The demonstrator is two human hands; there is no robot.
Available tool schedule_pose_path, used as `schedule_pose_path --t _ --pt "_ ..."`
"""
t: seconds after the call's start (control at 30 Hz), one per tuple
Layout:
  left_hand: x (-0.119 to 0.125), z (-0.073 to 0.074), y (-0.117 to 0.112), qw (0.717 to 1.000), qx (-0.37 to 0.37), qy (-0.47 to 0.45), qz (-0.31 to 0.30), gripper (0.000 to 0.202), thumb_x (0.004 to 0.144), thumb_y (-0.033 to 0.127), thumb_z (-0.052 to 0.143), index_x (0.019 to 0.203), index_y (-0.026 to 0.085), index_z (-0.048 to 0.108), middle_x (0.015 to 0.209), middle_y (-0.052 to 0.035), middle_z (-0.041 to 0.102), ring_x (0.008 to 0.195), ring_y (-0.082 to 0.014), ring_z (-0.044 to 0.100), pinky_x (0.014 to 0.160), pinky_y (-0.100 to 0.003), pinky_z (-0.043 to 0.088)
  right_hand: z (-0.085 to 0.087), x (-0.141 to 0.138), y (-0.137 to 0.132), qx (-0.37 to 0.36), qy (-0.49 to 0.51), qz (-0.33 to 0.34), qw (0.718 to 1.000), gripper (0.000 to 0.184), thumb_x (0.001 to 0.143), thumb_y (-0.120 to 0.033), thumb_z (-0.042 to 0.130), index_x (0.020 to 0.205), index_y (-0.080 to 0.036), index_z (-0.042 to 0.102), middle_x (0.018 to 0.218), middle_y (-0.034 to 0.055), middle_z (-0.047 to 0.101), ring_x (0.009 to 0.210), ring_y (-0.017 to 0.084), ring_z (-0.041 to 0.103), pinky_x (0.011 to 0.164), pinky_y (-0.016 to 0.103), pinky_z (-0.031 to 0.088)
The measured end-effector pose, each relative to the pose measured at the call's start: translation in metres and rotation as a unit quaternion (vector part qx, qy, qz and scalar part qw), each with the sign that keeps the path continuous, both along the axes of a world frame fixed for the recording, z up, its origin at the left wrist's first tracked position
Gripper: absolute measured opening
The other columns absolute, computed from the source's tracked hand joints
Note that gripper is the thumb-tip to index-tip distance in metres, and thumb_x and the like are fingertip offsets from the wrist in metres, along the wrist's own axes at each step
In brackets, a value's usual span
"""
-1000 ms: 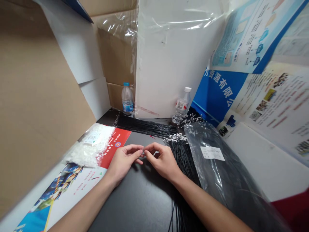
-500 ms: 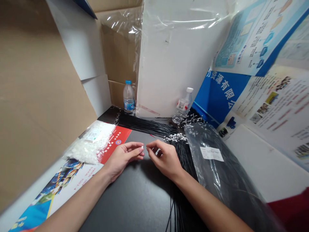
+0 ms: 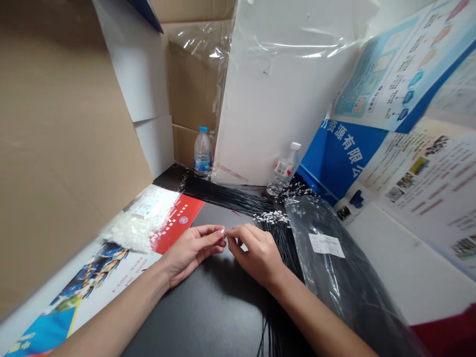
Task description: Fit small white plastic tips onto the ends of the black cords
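My left hand [image 3: 197, 250] pinches a small white plastic connector [image 3: 223, 231] between thumb and fingertips. Right up against it, my right hand [image 3: 256, 250] is closed in a pinch; what its fingertips hold is too small and hidden to make out. Under and beside my right wrist lies a bundle of black wires [image 3: 285, 243], with white connectors [image 3: 273, 217] on their far ends. More black wires [image 3: 226, 194] stretch across the back of the table. To the left of my left hand is a clear bag of small white plastic pieces [image 3: 143, 223].
A blue-capped bottle [image 3: 203, 153] and a white-capped bottle [image 3: 285, 168] stand at the back. A large clear bag with a label [image 3: 327, 245] lies on the right. Printed sheets [image 3: 182, 218] lie under the white pieces' bag. Cardboard [image 3: 67, 148] walls the left side.
My two hands have come together, so the fingertips now meet at the white connector. The view has shifted slightly, and the background sits a little lower and to the right.
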State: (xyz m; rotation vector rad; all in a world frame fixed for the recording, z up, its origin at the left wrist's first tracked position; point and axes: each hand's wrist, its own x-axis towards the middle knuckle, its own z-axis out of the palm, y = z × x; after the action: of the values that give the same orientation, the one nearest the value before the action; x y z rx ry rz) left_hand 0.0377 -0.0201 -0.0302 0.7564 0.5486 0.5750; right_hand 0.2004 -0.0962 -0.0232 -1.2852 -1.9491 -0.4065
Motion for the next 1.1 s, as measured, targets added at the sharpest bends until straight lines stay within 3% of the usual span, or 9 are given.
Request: schedule_pose_path --t 0.23,0.47,0.8,1.0,1.1 --pt "0.0004 -0.0011 -0.0014 1.0 0.008 0.006 -0.003 0.034 0.058 0.026 0.092 0.083 0.011 0.076 0.076 -0.0029 0.069 0.072 -0.0092 0.063 0.066 -0.015 0.054 0.0022 -0.0011 -0.0012 0.02 -0.017 -0.001 1.0 0.012 0.093 -0.013 0.054 0.085 -0.017 0.063 0.076 0.0036 0.071 0.069 0.013 0.068 0.063 0.021 0.05" --pt "0.0014 -0.0014 -0.0016 1.0 0.02 0.018 0.001 0.031 0.059 0.027 0.091 0.082 0.012 0.076 0.076 -0.0034 0.07 0.073 -0.0103 0.063 0.068 -0.019 0.053 0.0039 -0.0013 -0.0034 -0.007 -0.068 -0.021 0.997 0.017 0.097 -0.018 0.051 0.086 -0.019 0.064 0.08 0.0037 0.073 0.07 0.013 0.067 0.063 0.023 0.047" --pt "0.0011 -0.003 -0.0026 0.988 0.13 0.068 0.037 0.037 0.061 0.037 0.089 0.083 0.012 0.075 0.076 -0.0045 0.072 0.071 -0.0143 0.064 0.072 -0.028 0.054 0.0089 -0.0016 -0.0045 0.021 -0.194 -0.03 0.98 0.023 0.098 -0.013 0.046 0.085 -0.016 0.064 0.076 0.0045 0.07 0.065 0.014 0.057 0.058 0.026 0.038" --pt "-0.0018 -0.0016 -0.0038 0.99 0.119 0.067 0.021 0.034 0.06 0.037 0.089 0.078 0.012 0.076 0.077 -0.0046 0.072 0.073 -0.0138 0.065 0.078 -0.028 0.053 0.0049 -0.0029 -0.0038 0.012 -0.163 -0.029 0.986 0.025 0.099 -0.013 0.044 0.085 -0.017 0.064 0.078 0.0037 0.071 0.067 0.014 0.059 0.059 0.026 0.041" --pt "-0.0015 -0.0012 -0.0036 0.99 0.123 0.067 0.022 0.033 0.061 0.037 0.089 0.079 0.012 0.075 0.077 -0.005 0.072 0.073 -0.0142 0.065 0.077 -0.028 0.053 0.0009 -0.0041 -0.0025 -0.024 -0.082 -0.021 0.996 0.022 0.098 -0.016 0.045 0.087 -0.018 0.063 0.078 0.0038 0.072 0.068 0.013 0.062 0.061 0.025 0.044"
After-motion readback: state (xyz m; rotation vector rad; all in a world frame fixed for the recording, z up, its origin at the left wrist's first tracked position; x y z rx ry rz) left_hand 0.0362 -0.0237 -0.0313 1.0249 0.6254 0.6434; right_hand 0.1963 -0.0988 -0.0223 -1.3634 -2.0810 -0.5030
